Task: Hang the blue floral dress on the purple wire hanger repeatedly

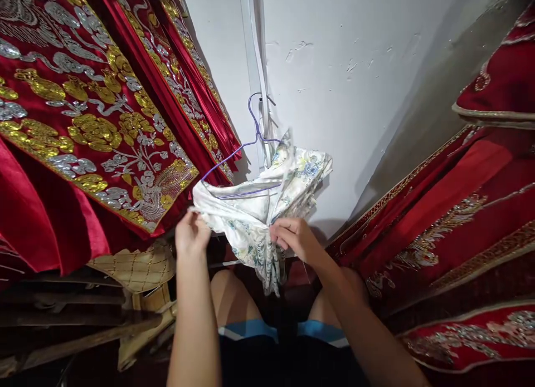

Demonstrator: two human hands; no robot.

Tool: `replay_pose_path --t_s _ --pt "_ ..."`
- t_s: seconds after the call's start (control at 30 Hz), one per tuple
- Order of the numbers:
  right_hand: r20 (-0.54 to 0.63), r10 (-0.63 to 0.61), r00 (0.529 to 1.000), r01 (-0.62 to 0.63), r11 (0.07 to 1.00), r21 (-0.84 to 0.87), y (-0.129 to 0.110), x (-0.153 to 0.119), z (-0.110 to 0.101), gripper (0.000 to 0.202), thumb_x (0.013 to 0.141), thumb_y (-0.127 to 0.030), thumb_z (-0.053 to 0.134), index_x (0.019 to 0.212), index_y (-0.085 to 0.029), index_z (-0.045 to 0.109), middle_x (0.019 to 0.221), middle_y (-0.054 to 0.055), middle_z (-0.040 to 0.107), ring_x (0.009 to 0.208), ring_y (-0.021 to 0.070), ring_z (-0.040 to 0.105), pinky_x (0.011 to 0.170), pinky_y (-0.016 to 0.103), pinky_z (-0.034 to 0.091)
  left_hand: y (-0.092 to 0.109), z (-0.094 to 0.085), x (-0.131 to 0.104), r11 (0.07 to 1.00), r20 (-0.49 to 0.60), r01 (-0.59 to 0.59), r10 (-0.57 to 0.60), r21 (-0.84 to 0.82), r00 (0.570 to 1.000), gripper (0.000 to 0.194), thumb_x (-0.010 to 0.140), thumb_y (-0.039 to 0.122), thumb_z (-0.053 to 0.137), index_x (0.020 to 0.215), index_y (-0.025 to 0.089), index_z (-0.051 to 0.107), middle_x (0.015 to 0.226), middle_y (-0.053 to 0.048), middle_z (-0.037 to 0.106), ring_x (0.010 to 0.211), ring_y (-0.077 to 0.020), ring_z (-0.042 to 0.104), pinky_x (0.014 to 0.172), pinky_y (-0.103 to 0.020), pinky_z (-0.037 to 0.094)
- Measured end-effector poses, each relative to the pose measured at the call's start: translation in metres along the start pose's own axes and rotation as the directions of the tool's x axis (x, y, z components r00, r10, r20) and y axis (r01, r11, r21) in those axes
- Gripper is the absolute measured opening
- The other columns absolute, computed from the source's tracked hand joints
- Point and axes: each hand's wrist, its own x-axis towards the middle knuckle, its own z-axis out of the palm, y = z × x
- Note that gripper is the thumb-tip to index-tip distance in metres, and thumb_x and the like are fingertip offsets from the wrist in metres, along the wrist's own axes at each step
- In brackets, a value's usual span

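At the centre of the frame, a floral garment (pixel 246 239) is hanging from a purple wire hanger (pixel 257 133), whose hook is resting against a narrow white strip (pixel 256 36) on the wall (pixel 334 47). The left hand (pixel 192 234) is pinching the garment's edge at centre left, though blur is hiding the exact fingertip contact; the right hand (pixel 295 236) is pressing thumb and fingers together on the gathered cloth at the front, where the folds are converging. Handling this well is calling for a light, flat pinch on the gathers and only gentle sideways tension from the left, since the thin wire is offering little resistance and a hard pull could be tilting the hanger or slipping a shoulder off. Red embroidered garments are hanging at upper left (pixel 96 125) and along the right side (pixel 451 209).
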Motion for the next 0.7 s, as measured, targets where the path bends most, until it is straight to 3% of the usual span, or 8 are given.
replay_pose_path --t_s 0.13,0.2,0.3,0.37,0.43,0.5,0.57,0.7 --pt "-0.128 0.003 0.992 0.012 0.993 0.116 0.02 -0.017 -0.001 0.033 0.088 -0.031 0.058 0.056 -0.019 0.059 0.044 -0.005 0.042 0.044 0.0095 0.036 0.05 0.027 0.028 -0.055 -0.011 -0.045 0.986 -0.045 0.164 -0.166 -0.039 0.985 0.018 0.093 0.012 0.049 0.09 0.015 0.066 0.071 -0.003 0.066 0.067 -0.0129 0.064 0.074 -0.025 0.054" --pt "-0.276 0.008 0.961 0.052 0.976 0.211 0.034 -0.032 -0.008 0.035 0.086 -0.031 0.059 0.053 -0.019 0.055 0.047 -0.005 0.041 0.044 0.0094 0.034 0.048 0.027 0.026 -0.074 -0.012 -0.064 0.991 -0.033 0.132 -0.132 -0.022 0.991 0.012 0.091 0.016 0.056 0.09 0.016 0.067 0.077 -0.003 0.069 0.073 -0.0126 0.065 0.076 -0.024 0.053" --pt "-0.434 0.061 0.899 0.068 0.959 0.275 0.052 -0.061 -0.021 0.036 0.082 -0.034 0.062 0.051 -0.02 0.051 0.05 -0.004 0.04 0.045 0.0098 0.032 0.047 0.028 0.023 -0.088 -0.017 -0.082 0.987 0.053 -0.015 0.007 0.162 0.999 0.014 0.086 0.03 0.068 0.084 0.016 0.069 0.081 -0.002 0.069 0.076 -0.0125 0.063 0.076 -0.022 0.05" --pt "-0.443 0.097 0.891 -0.002 0.978 0.21 0.06 -0.079 -0.031 0.037 0.081 -0.035 0.061 0.049 -0.021 0.049 0.048 -0.004 0.039 0.045 0.0107 0.032 0.048 0.029 0.023 -0.089 -0.019 -0.09 0.953 0.162 -0.099 0.053 0.288 0.985 0.026 0.083 0.041 0.073 0.082 0.016 0.069 0.079 -0.001 0.067 0.075 -0.0125 0.059 0.074 -0.021 0.047" --pt "-0.33 0.17 0.928 -0.155 0.985 0.071 0.063 -0.093 -0.041 0.039 0.081 -0.036 0.06 0.047 -0.021 0.047 0.047 -0.003 0.038 0.046 0.0112 0.032 0.048 0.029 0.023 -0.085 -0.015 -0.1 0.946 0.276 -0.123 0.037 0.301 0.96 0.032 0.083 0.048 0.073 0.082 0.017 0.067 0.078 0.0 0.062 0.074 -0.0126 0.056 0.074 -0.022 0.045" --pt "-0.175 0.275 0.945 -0.294 0.952 -0.087 0.065 -0.101 -0.047 0.043 0.081 -0.037 0.063 0.045 -0.021 0.045 0.046 -0.003 0.038 0.047 0.0112 0.033 0.049 0.029 0.024 -0.079 -0.006 -0.116 0.966 0.398 -0.081 -0.023 0.245 0.917 0.032 0.085 0.049 0.07 0.081 0.018 0.063 0.081 0.0 0.058 0.074 -0.0128 0.053 0.072 -0.023 0.044" --pt "-0.134 0.305 0.943 -0.324 0.932 -0.159 0.064 -0.101 -0.048 0.044 0.082 -0.045 0.066 0.05 -0.02 0.05 0.05 -0.003 0.042 0.051 0.0118 0.036 0.051 0.028 0.029 -0.076 0.008 -0.137 0.976 0.526 -0.033 -0.088 0.217 0.846 0.031 0.09 0.047 0.065 0.08 0.018 0.06 0.084 -0.001 0.056 0.077 -0.0137 0.052 0.072 -0.023 0.042" --pt "-0.318 0.286 0.904 -0.277 0.958 0.074 0.06 -0.088 -0.031 0.056 0.081 -0.075 0.057 0.076 -0.02 0.066 0.074 0.004 0.062 0.075 0.0207 0.058 0.068 0.032 0.048 -0.074 0.032 -0.179 0.932 0.76 -0.156 -0.16 0.327 0.63 0.028 0.098 0.04 0.053 0.082 0.018 0.061 0.093 -0.006 0.057 0.089 -0.0183 0.054 0.081 -0.028 0.044"
